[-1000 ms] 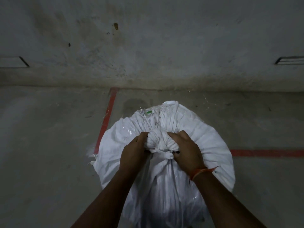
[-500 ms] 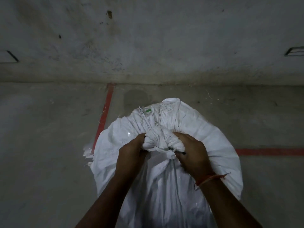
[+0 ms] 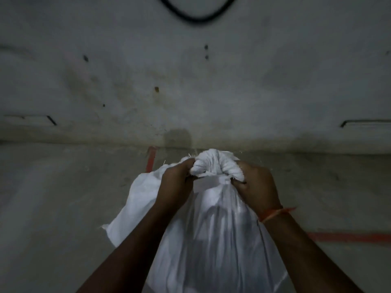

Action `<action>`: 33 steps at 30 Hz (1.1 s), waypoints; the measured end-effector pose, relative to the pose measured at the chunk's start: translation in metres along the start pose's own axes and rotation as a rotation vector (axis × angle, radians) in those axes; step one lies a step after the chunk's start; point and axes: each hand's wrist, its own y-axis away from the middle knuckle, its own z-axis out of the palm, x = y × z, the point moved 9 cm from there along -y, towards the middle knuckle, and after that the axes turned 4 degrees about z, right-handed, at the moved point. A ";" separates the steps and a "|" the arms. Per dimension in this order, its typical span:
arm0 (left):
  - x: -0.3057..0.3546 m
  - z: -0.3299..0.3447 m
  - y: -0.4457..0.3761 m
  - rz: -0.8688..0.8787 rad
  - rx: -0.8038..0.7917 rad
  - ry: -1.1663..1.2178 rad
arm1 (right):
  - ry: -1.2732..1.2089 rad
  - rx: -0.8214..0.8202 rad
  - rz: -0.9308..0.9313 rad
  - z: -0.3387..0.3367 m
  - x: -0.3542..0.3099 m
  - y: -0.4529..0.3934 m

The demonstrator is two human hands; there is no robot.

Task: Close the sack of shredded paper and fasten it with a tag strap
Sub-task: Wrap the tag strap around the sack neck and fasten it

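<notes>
Both hands (image 3: 213,182) grip the sack's (image 3: 211,240) bunched neck (image 3: 213,166).

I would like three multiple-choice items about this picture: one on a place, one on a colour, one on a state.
1. Where do the hands grip the sack?
A. its bottom
B. its bunched neck
C. its side seam

2. What colour is the band on the right wrist?
A. orange
B. blue
C. green

3. How is the sack's mouth?
A. spread wide open
B. folded flat
C. gathered shut

Answers: 1 B, the left hand and right hand flank the twisted top. 2 A, it shows orange. 3 C, the fabric is bunched tight.
</notes>
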 end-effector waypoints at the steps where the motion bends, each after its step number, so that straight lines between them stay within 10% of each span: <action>1: 0.025 -0.024 -0.018 0.015 0.014 -0.038 | -0.008 0.014 -0.002 -0.029 -0.013 -0.020; 17: 0.357 -0.286 -0.190 0.451 0.134 -0.218 | 0.072 0.219 -0.100 -0.392 -0.180 -0.187; 33: 0.547 -0.105 -0.247 0.605 0.100 -0.264 | 0.222 0.236 -0.033 -0.559 0.018 -0.156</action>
